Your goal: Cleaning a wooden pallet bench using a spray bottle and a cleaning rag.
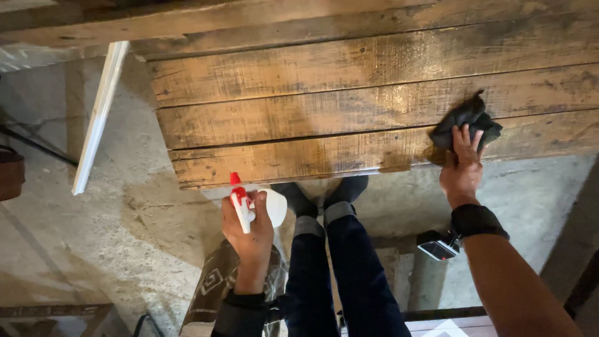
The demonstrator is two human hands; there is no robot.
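A dark crumpled cloth (467, 122) is pressed flat under the fingers of the right hand (462, 170) on the rough brown plank tabletop (349, 93), near its front edge. A white spray bottle with red nozzle (253, 208) is clamped in the left hand (248, 232), held off the tabletop below its edge. Planks left of the cloth look wet and glossy, so wiping seems partly done; the rest is judged pending. A white strip (98, 118) leans far left; nothing blocks the cloth.
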